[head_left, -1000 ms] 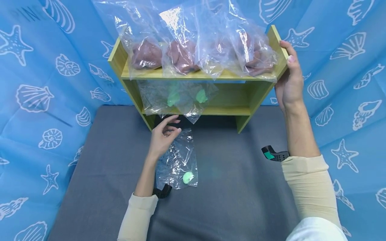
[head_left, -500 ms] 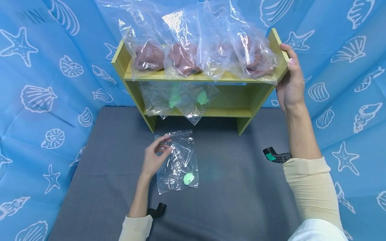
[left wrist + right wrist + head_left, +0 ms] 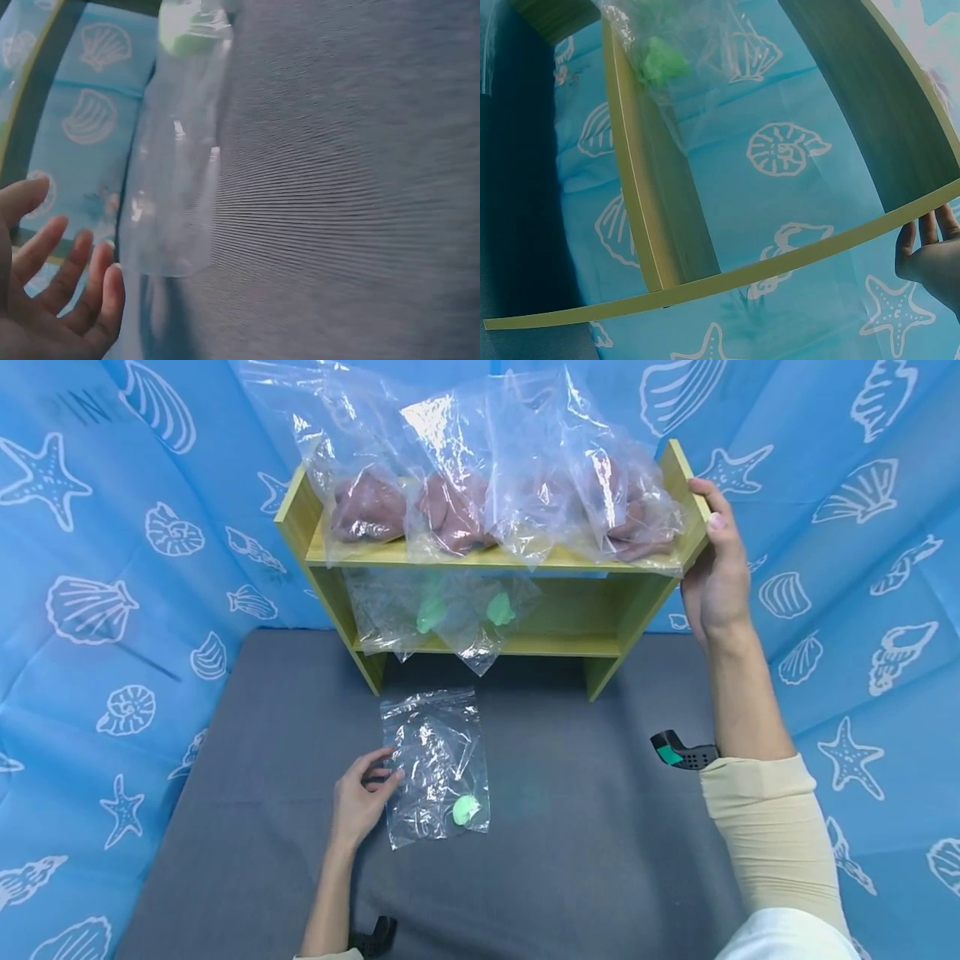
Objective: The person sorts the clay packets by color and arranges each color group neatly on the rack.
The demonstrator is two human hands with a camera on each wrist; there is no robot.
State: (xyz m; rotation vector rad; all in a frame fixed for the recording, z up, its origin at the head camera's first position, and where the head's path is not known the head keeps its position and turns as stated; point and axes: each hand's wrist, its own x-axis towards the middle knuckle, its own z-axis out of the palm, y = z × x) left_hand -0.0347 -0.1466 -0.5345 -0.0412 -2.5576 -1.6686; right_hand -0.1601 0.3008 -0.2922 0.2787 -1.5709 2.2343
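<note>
My left hand (image 3: 362, 802) hovers at the left edge of a clear zip bag (image 3: 431, 768) lying on the grey cloth, a pale green lump (image 3: 466, 810) in its lower right corner. Its fingers are loosely bent with nothing between them; the left wrist view shows the spread fingers (image 3: 94, 292) beside the bag. My right hand (image 3: 720, 568) holds the upper right side panel of a small wooden shelf (image 3: 652, 602), fingertips at the panel's edge in the right wrist view.
On the shelf's top board stand several clear bags (image 3: 453, 510) with reddish-brown contents. Bags with green lumps (image 3: 500, 609) lie on the lower board, their corners hanging over its front. A blue shell-print curtain (image 3: 90, 610) surrounds the grey cloth (image 3: 570, 827).
My left hand has drawn back from near the shelf's lower board, down and left to the bag's left edge. The right hand stays on the side panel.
</note>
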